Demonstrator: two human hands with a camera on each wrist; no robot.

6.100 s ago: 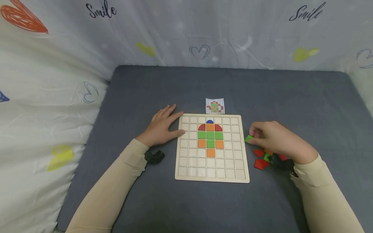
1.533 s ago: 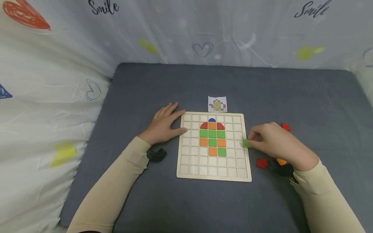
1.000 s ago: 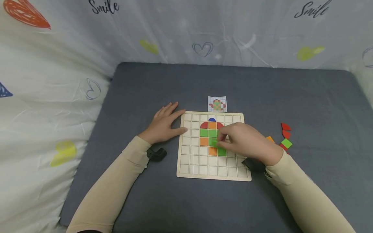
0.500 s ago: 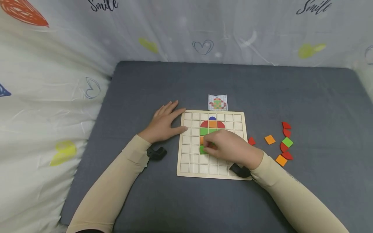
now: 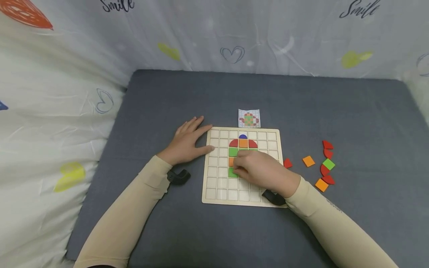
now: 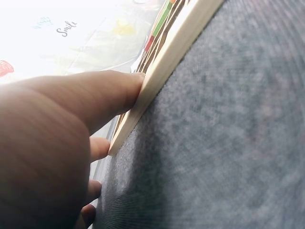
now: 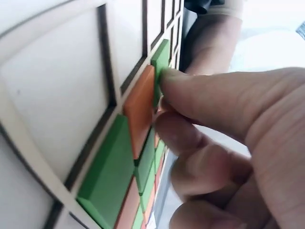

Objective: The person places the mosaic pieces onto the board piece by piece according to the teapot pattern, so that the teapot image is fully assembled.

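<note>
A wooden grid board [image 5: 214,200] lies on the table with green, orange, red and blue pieces in its middle cells. My left hand [image 5: 185,145] lies spread at its upper left, thumb [image 6: 114,93] and forefinger touching the edge. Over the board, my right hand [image 5: 263,169] has its fingers curled, thumb and forefinger at a green tile [image 5: 232,172] left of an orange one. In the right wrist view the thumb tip presses this green tile [image 7: 161,59]; the orange tile [image 7: 139,105] and another green tile [image 7: 109,176] sit beside it. My right hand hides several cells in the head view.
A small printed pattern card [image 5: 249,118] lies beyond the board's far edge. Right of the board are loose pieces: a red one [image 5: 287,163], an orange square [image 5: 308,161], and a column of red pieces with a green square [image 5: 329,164] and an orange square [image 5: 321,185].
My right hand has carried a green tile from the board's right side leftward to the cell left of the lower orange tile. Another green tile was set right of that orange one earlier. My left hand stayed.
</note>
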